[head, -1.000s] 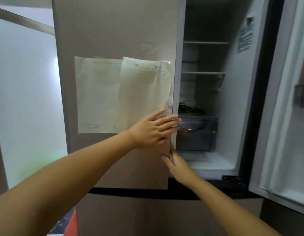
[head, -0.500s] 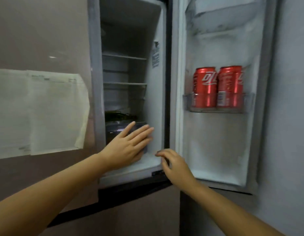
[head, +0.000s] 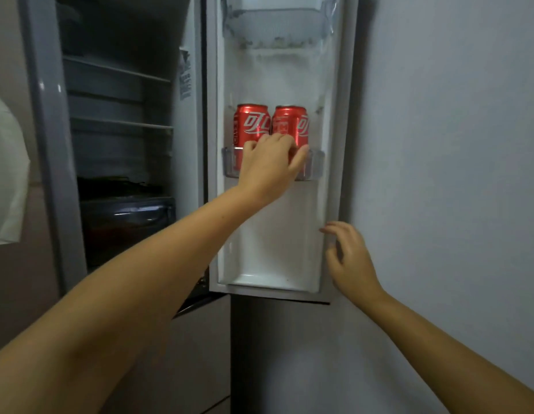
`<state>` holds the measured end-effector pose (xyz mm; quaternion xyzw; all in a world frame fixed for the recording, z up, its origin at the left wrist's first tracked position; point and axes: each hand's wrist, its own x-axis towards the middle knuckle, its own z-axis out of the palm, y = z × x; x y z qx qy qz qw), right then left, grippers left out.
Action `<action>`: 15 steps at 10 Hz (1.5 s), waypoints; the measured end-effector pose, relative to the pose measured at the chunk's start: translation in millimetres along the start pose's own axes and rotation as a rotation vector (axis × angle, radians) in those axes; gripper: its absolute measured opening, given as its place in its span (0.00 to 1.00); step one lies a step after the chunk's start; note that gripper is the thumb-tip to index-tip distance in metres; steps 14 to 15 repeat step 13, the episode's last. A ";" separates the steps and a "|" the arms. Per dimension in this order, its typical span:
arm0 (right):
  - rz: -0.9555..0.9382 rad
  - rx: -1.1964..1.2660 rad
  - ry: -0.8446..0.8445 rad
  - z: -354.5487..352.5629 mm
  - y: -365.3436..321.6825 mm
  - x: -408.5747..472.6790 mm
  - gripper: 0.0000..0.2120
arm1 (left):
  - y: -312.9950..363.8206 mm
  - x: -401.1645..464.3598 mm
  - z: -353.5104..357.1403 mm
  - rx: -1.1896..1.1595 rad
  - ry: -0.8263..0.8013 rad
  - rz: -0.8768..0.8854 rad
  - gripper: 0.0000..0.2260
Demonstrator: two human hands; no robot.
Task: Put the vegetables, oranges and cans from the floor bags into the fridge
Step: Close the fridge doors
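- The right hand (head: 350, 264) is nearest, its fingers loosely spread and holding nothing, fingertips at the inner edge of the open white fridge door (head: 277, 234).
- Farther in, the left hand (head: 270, 167) reaches over the clear plastic door shelf (head: 316, 164), fingers curled against the right red drink can (head: 291, 122); whether they grip it I cannot tell.
- Both it and the left red drink can (head: 252, 122) stand upright side by side on that shelf, long axes vertical, tops up.
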<state>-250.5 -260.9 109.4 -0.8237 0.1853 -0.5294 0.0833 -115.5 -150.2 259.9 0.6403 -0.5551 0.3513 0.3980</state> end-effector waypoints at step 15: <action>-0.731 -0.131 -0.294 280.3 -170.0 14.6 0.31 | -286.8 -155.3 -157.6 1.079 -0.177 0.226 0.29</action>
